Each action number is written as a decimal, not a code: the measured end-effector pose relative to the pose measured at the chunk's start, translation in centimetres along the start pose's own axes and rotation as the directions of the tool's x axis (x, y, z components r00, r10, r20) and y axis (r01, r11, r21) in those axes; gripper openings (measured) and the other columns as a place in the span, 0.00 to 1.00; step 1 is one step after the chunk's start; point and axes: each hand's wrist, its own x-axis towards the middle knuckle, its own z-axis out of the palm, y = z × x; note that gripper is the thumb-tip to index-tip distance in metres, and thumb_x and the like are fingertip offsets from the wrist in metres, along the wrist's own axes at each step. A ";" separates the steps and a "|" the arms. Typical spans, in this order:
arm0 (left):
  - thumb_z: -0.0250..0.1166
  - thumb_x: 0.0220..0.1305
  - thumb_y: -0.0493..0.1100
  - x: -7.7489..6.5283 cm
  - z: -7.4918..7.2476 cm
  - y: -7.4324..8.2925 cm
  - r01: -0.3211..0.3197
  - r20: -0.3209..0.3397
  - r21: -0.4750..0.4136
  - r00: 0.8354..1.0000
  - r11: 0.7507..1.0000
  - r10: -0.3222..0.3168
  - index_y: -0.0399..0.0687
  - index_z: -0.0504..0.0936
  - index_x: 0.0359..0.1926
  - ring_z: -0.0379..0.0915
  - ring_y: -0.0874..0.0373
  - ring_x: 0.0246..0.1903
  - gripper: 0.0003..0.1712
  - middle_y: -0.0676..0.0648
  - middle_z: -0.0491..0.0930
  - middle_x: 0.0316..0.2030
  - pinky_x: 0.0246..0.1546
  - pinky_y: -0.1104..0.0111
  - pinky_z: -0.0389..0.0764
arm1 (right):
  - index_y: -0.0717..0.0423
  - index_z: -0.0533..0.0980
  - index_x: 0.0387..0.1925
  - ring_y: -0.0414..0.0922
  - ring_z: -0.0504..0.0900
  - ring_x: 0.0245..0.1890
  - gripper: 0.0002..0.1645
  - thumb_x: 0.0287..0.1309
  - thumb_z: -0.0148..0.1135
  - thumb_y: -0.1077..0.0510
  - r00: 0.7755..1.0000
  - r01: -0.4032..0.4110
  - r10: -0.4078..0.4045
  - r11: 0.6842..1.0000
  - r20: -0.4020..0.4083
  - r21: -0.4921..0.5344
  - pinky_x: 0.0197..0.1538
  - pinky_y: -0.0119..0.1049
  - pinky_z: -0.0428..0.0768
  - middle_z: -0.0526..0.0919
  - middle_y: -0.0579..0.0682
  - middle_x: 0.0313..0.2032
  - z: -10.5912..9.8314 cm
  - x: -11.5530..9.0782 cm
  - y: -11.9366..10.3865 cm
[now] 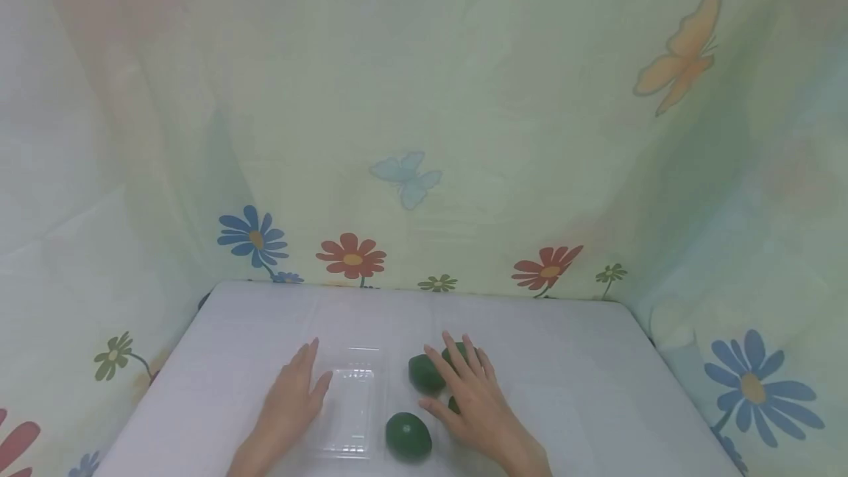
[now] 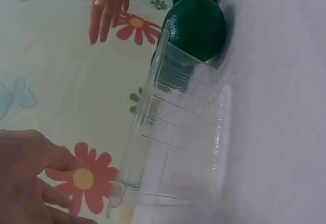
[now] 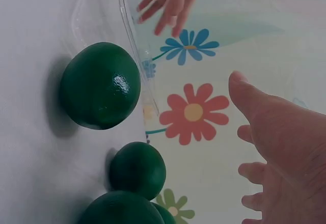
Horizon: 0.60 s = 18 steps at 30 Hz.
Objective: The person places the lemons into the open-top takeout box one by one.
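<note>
A clear plastic box (image 1: 351, 414) stands on the white table, its top uncovered. My left hand (image 1: 286, 394) hovers at the box's left side with fingers extended and thumb apart, holding nothing; the left wrist view shows a gap between that hand and the box wall (image 2: 178, 132). To the right of the box lie several smooth, glossy, dark green egg-shaped fruits, one near the front (image 1: 408, 437) and another farther back (image 1: 425, 375). Over the rear ones, partly hiding them, my right hand (image 1: 478, 405) is spread. In the right wrist view its fingers stand apart from the fruits (image 3: 100, 85).
A white cloth covers the table (image 1: 583, 389). Behind and around it hangs a pale green curtain (image 1: 530, 131) printed with flowers and butterflies. The nearest fruit lies close beside the box's right rim.
</note>
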 end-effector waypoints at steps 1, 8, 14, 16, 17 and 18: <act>0.57 0.76 0.46 0.2 0.1 -0.3 0.051 0.024 -0.047 0.998 0.998 -0.050 0.26 0.60 0.74 0.65 0.26 0.67 0.37 0.24 0.65 0.69 0.66 0.37 0.69 | 0.44 0.62 0.78 0.70 0.50 0.78 0.45 0.66 0.64 0.35 1.000 0.001 -0.001 1.000 -0.004 0.002 0.73 0.73 0.54 0.53 0.59 0.80 0.0 0.0 0.0; 0.54 0.77 0.49 0.7 0.6 -1.5 0.276 0.127 -0.265 0.960 0.924 -0.251 0.22 0.68 0.67 0.85 0.41 0.44 0.33 0.26 0.79 0.54 0.42 0.54 0.88 | 0.45 0.62 0.78 0.70 0.51 0.78 0.46 0.67 0.59 0.31 1.000 0.005 -0.005 1.000 -0.007 -0.003 0.73 0.73 0.55 0.54 0.59 0.80 -0.1 0.0 0.2; 0.58 0.73 0.42 0.7 0.9 -2.0 0.322 0.123 -0.392 0.947 0.862 -0.297 0.25 0.75 0.63 0.78 0.57 0.21 0.26 0.41 0.83 0.28 0.26 0.65 0.81 | 0.45 0.63 0.77 0.69 0.52 0.78 0.44 0.67 0.61 0.33 1.000 0.010 -0.010 1.000 -0.010 -0.006 0.73 0.72 0.56 0.56 0.60 0.79 0.1 0.0 0.3; 0.59 0.71 0.40 0.8 1.0 -2.1 0.326 0.118 -0.418 0.945 0.848 -0.305 0.26 0.77 0.61 0.77 0.58 0.20 0.24 0.43 0.81 0.25 0.24 0.66 0.80 | 0.46 0.64 0.77 0.69 0.53 0.78 0.44 0.66 0.63 0.35 1.000 0.015 -0.015 1.000 -0.014 -0.003 0.73 0.72 0.56 0.57 0.60 0.79 0.2 0.0 0.3; 0.60 0.71 0.40 0.8 1.0 -2.1 0.330 0.117 -0.426 0.943 0.842 -0.311 0.27 0.78 0.61 0.77 0.58 0.19 0.24 0.44 0.81 0.25 0.23 0.66 0.80 | 0.46 0.64 0.77 0.69 0.53 0.78 0.44 0.66 0.63 0.36 1.000 0.017 -0.017 1.000 -0.015 0.000 0.74 0.72 0.56 0.57 0.61 0.79 0.2 0.0 0.2; 0.60 0.70 0.40 0.8 1.0 -2.2 0.333 0.116 -0.434 0.942 0.837 -0.314 0.27 0.78 0.60 0.77 0.58 0.19 0.23 0.44 0.81 0.25 0.23 0.66 0.80 | 0.46 0.64 0.77 0.69 0.53 0.78 0.43 0.66 0.64 0.36 1.000 0.018 -0.018 1.000 -0.017 0.002 0.74 0.72 0.56 0.57 0.61 0.79 0.2 0.0 0.2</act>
